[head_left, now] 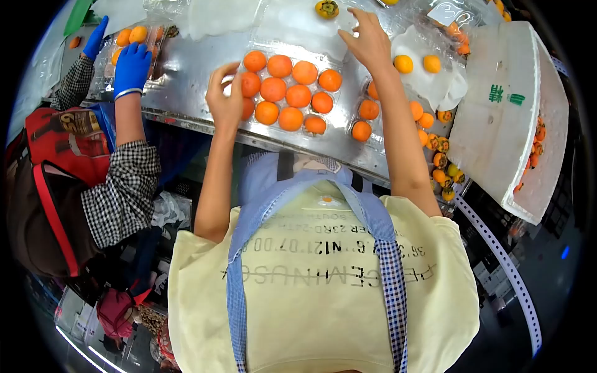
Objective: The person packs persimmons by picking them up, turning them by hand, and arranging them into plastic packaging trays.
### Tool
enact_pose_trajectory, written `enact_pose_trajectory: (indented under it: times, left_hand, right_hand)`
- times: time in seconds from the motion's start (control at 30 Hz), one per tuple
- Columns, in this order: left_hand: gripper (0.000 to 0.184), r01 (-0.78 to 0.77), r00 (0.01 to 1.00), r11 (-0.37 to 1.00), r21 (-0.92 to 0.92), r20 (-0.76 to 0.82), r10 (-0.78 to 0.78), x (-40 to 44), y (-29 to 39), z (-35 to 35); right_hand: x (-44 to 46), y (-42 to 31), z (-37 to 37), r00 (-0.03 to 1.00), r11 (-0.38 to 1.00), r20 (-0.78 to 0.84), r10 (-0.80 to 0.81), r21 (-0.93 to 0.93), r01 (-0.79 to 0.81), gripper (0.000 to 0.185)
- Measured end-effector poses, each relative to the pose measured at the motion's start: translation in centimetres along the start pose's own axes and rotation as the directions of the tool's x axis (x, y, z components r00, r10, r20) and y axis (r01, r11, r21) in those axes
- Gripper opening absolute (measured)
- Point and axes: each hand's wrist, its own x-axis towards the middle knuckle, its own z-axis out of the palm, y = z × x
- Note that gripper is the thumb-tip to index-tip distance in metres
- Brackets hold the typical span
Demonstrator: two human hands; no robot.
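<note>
A clear plastic tray (278,132) on the metal table holds several orange persimmons (273,89) in rows. Beside the tray's left edge, my left hand (225,99) is bent, thumb and fingers apart, close against the leftmost fruit; whether it touches them I cannot tell. Beyond the tray's far right corner, my right hand (368,41) reaches forward with thumb and forefinger spread and nothing between them. A yellowish persimmon with a green calyx (326,9) lies just left of those fingertips. My right forearm hides part of the fruit to the right.
More persimmons (369,110) lie right of the tray. A white foam box (497,99) with fruit inside stands tilted at the right. White foam sheeting (444,81) bears two yellow fruits. On the left, a co-worker's blue-gloved hand (132,69) is at another fruit tray.
</note>
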Motion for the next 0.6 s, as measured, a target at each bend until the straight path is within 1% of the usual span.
enact_pose_trajectory:
  times: [0.03,0.07,0.1,0.17,0.2,0.3,0.4,0.53,0.6]
  left_hand:
    - [0.019,0.037,0.999,0.999,-0.009,-0.016,-0.038,-1.6,-0.2,-0.8]
    - [0.018,0.076,0.997,0.997,-0.016,-0.03,-0.076,-3.3,-0.3,-1.6]
    - [0.017,0.112,0.993,0.994,-0.021,-0.044,-0.112,-4.8,-0.3,-2.2]
    - [0.015,0.188,0.982,0.982,-0.033,0.015,-0.187,-7.4,-0.1,-3.3]
    - [0.015,0.227,0.973,0.973,-0.038,0.044,-0.225,-8.3,0.2,-3.6]
    - [0.014,0.226,0.972,0.973,-0.034,0.073,-0.224,-9.9,1.4,-3.5]
    - [0.012,0.246,0.966,0.966,-0.083,0.105,-0.237,-10.1,1.9,-2.6]
    - [0.012,0.152,0.964,0.986,-0.067,0.231,-0.133,-8.8,2.1,-1.2]
    - [0.012,0.09,0.947,0.994,-0.065,0.314,-0.065,-7.6,3.0,-0.4]
  right_hand:
    - [-1.3,0.3,-0.5,1.0,0.998,0.02,0.002,0.062,-0.003,0.054]
    - [-2.7,0.2,-0.9,0.989,0.983,0.138,0.052,0.166,-0.075,0.049]
    - [-4.2,0.5,-0.9,0.983,0.984,0.186,-0.012,0.176,-0.021,0.048]
    - [-7.0,1.1,-0.5,0.952,0.974,0.272,-0.143,0.208,0.087,0.045]
    - [-7.8,0.9,-0.6,0.94,0.969,0.275,-0.204,0.195,0.153,0.046]
    - [-8.9,0.8,0.2,0.919,0.943,0.213,-0.333,0.082,0.323,0.049]
    - [-9.0,0.9,0.4,0.913,0.937,0.21,-0.349,0.066,0.343,0.047]
    - [-9.5,0.5,0.3,0.91,0.928,0.189,-0.37,0.022,0.373,0.045]
    - [-9.5,0.1,0.3,0.922,0.939,0.185,-0.339,0.006,0.344,0.045]
